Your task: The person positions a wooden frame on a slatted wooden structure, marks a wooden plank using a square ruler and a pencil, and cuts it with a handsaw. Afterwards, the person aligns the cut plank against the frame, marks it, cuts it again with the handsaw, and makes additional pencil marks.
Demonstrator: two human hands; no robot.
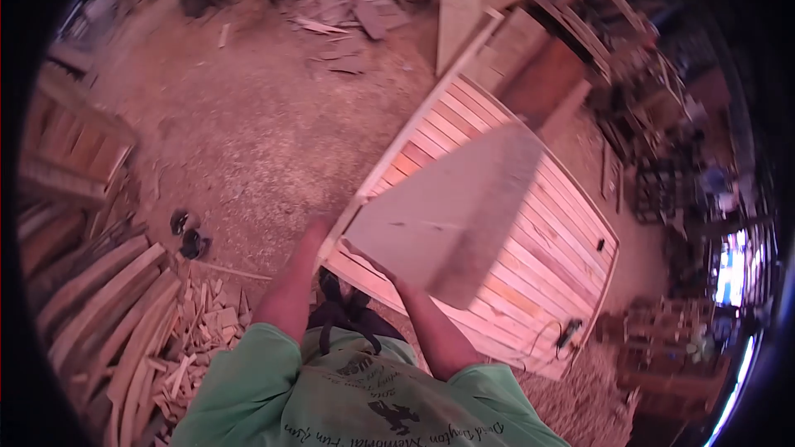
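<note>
Wide board [439, 207] slants over slatted panel [546, 281], from panel's near-left corner toward far edge; whether touching, unclear. Probably stiff, fairly heavy, not slippery, hard to break; best held by opposite edges, minding splinters. Face pale, smooth-looking, small dark mark; one side rough, brown. Right hand [386, 271] grips board's near edge, fingers partly hidden; left hand [317, 228] blurred beside panel's left edge, grip cannot be told.

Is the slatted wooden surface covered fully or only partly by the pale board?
Partly, in this view: slats show on both sides of the pale board. Whether they touch is unclear.
</note>
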